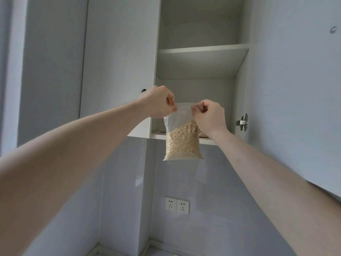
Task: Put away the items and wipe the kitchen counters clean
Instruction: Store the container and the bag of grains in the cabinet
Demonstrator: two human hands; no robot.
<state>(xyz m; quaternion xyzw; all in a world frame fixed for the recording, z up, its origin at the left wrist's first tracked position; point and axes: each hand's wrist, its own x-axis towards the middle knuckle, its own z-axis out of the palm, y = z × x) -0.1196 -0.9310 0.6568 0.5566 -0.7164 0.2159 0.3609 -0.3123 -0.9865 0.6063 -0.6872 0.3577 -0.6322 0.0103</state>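
- Two hands raised toward an open wall cabinet [201,100], white inside.
- Left hand [159,102] pinching the top left corner of a clear bag of pale grain [181,139], fingers curled in.
- Right hand [209,115] pinching the top right corner, fingers likewise curled.
- Bag hanging upright in the air, just in front of the cabinet's bottom edge.
- One bare shelf [201,50] above; open door [295,89] at right, with a metal hinge [243,122].
- Glossy grey-blue wall below, with a double socket [177,205].
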